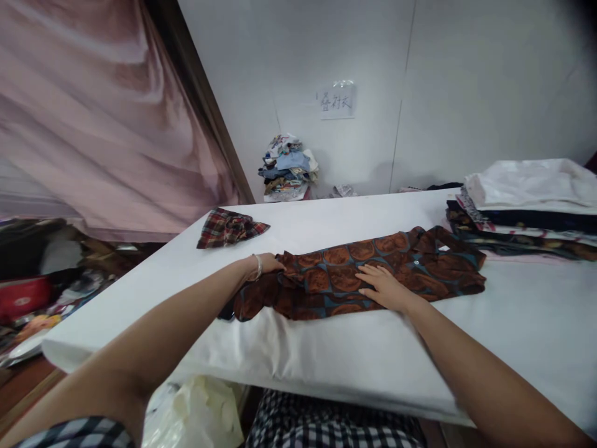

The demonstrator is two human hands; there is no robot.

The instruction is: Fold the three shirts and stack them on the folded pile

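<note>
Our brown shirt (pixel 333 274) lies on the white table (pixel 326 221), long from left to right. Our left hand (pixel 269 262) touches its left end; we can't tell if those fingers grip. Our right hand (pixel 383 289), fingers spread, rests on its middle, nearer the collar (pixel 425 240).

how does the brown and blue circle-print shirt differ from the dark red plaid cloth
The brown and blue circle-print shirt is long and laid out; the dark red plaid cloth is smaller and bunched. The shirt lies under the right hand, with the left hand near one end; the plaid cloth is untouched. Both lie on the white table.
</note>
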